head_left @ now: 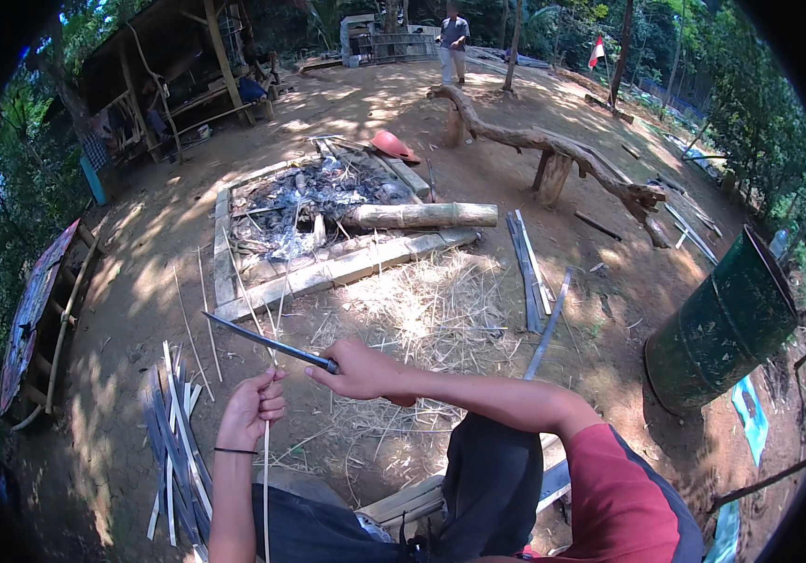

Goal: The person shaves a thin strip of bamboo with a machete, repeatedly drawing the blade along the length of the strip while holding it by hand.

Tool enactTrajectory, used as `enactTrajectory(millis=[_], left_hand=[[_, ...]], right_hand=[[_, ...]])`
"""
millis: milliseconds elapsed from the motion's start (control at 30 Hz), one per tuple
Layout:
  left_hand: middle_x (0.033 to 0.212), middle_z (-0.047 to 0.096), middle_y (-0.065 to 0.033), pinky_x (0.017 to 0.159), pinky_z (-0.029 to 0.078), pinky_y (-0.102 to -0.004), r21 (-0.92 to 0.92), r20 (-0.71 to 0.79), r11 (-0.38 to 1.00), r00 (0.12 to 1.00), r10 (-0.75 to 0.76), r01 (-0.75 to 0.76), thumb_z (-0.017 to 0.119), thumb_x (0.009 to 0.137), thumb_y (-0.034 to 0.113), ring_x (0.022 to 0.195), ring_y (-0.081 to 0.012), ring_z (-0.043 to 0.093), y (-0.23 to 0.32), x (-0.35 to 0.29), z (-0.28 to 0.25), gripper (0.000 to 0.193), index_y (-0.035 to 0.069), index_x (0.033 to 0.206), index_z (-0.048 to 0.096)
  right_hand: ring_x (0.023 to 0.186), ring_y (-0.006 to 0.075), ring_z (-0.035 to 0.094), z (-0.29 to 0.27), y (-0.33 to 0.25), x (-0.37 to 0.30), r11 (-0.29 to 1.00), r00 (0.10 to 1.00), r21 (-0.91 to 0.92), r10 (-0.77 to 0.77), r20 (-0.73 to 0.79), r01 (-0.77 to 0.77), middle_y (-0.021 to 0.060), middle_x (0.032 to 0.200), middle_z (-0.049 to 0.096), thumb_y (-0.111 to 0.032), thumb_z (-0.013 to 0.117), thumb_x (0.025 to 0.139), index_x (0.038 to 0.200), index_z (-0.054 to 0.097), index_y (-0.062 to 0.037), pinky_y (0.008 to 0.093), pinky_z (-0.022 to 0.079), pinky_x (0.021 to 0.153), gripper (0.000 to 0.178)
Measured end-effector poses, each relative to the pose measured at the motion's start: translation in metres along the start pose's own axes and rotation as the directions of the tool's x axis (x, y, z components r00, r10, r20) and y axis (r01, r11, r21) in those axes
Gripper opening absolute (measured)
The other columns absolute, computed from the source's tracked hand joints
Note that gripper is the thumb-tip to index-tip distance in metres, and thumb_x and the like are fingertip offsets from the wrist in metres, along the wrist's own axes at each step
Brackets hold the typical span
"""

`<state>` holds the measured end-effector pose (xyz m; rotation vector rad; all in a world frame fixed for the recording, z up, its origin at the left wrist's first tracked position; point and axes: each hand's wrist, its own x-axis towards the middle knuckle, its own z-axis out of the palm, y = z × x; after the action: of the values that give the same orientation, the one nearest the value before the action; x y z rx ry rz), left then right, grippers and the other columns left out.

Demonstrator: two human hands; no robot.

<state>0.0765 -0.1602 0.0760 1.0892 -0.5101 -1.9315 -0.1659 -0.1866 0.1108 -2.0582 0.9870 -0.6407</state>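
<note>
Strip [266,479], slender and pale, on the near side of the fire pit [342,272]: left hand [257,403] closed around it, right hand [358,369] gripping a long knife [251,332] that crosses it, contact uncertain. The step appears to be trimming; the next stroke would call for steady tension and a controlled blade angle.

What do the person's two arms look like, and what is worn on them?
The left fingers and right fingers are ungloved. A thin black band circles the left wrist. The right arm wears a red sleeve with a dark panel, ending near the elbow.
</note>
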Motion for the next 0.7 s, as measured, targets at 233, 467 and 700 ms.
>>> enactTrajectory(millis=[233, 467, 700], left_hand=[[0.057, 0.029, 0.0063, 0.038, 0.02, -0.02, -0.117, -0.012, 0.993, 1.0, 0.028, -0.029, 0.046, 0.099, 0.016, 0.044, -0.0029, 0.026, -0.045, -0.003, 0.012, 0.02, 0.001, 0.109, 0.055], [0.054, 0.025, 0.0071, 0.037, 0.015, -0.0216, 0.0, -0.042, 0.994, 0.993, 0.113, -0.113, 0.043, 0.101, 0.021, 0.041, -0.0034, 0.021, -0.065, -0.007, 0.039, 0.018, 0.007, 0.094, 0.051], [0.054, 0.022, 0.0079, 0.037, 0.013, -0.0217, -0.061, -0.086, 0.998, 0.996, 0.016, -0.021, 0.038, 0.102, 0.028, 0.041, -0.0036, 0.017, -0.089, -0.004, 0.043, 0.027, 0.015, 0.078, 0.04]], right_hand=[[0.049, 0.0339, 0.058, 0.013, 0.032, -0.012, 0.981, 0.996, -0.179, -0.066, 0.059, 0.076, 0.0213, 0.054, 0.056, -0.027, 0.058, 0.09, 0.075, 0.065, 0.0049, 0.0443, 0.046, 0.053, 0.036], [0.066, 0.0419, 0.063, 0.004, 0.037, -0.025, 0.945, 0.99, -0.31, -0.073, 0.122, 0.107, 0.0245, 0.067, 0.062, -0.017, 0.058, 0.084, 0.081, 0.063, 0.0035, 0.0497, 0.052, 0.065, 0.021], [0.061, 0.039, 0.062, 0.015, 0.037, -0.032, 0.913, 0.988, -0.392, -0.062, 0.14, 0.113, 0.0222, 0.062, 0.06, -0.016, 0.055, 0.087, 0.084, 0.061, 0.0025, 0.0481, 0.05, 0.061, 0.02]])
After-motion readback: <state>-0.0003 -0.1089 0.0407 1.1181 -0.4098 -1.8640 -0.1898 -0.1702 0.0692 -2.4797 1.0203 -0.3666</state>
